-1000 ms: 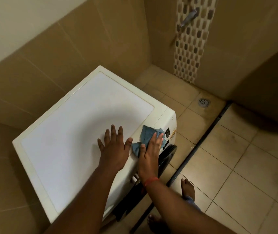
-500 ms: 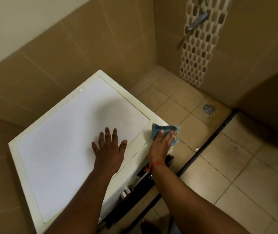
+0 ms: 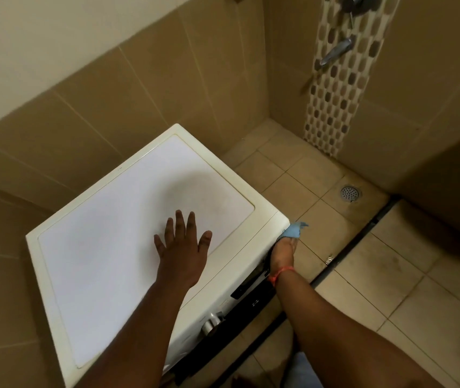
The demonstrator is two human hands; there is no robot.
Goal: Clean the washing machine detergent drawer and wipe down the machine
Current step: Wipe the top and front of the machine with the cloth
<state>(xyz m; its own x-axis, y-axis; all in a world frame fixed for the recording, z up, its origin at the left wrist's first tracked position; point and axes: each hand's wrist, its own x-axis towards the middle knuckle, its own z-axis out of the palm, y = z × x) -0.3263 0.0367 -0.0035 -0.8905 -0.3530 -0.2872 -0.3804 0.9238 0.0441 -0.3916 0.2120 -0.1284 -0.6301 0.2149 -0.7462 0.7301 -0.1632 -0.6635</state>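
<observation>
Resting flat with fingers spread, the left hand (image 3: 179,249) lies on the washing machine (image 3: 128,219) top; the right hand (image 3: 283,247) presses a blue cloth (image 3: 293,231) against its front right corner.

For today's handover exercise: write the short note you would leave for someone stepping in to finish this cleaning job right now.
Left hand: flat, fingers spread, resting on the washer top.
Right hand: presses a blue cloth against the washer's front right corner, just below the top edge.
Done: cannot tell from this view how much has been wiped.
Left: finish the front panel around the knob and door. The detergent drawer cannot be made out here, so check whether it is clean.
</observation>
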